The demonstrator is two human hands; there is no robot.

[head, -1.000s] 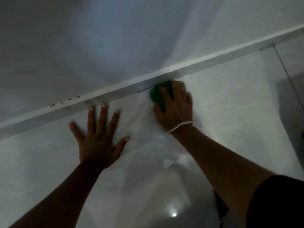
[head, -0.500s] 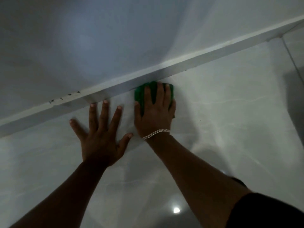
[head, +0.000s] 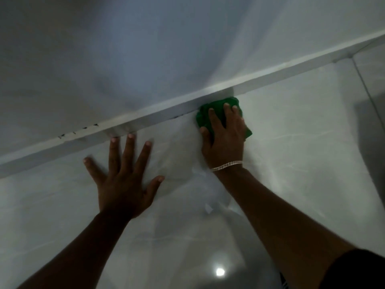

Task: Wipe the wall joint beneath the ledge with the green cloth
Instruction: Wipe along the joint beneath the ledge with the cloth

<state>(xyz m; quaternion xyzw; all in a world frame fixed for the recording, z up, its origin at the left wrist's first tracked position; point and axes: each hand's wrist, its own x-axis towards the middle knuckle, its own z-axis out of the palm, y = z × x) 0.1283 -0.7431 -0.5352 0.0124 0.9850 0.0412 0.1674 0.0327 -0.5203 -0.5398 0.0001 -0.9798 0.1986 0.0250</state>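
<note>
The green cloth (head: 205, 116) is pressed flat under the right hand (head: 226, 135) at the wall joint (head: 183, 114), centre frame; the left hand (head: 123, 184) is braced, fingers spread. Wiping is underway; dark specks leftward probably remain.

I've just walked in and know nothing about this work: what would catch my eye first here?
The bright green cloth, pressed by the right hand against the pale wall right under the ledge. The left hand lies flat with fingers spread on the wall beside it. Small dark marks dot the ledge's upper edge further left.
</note>
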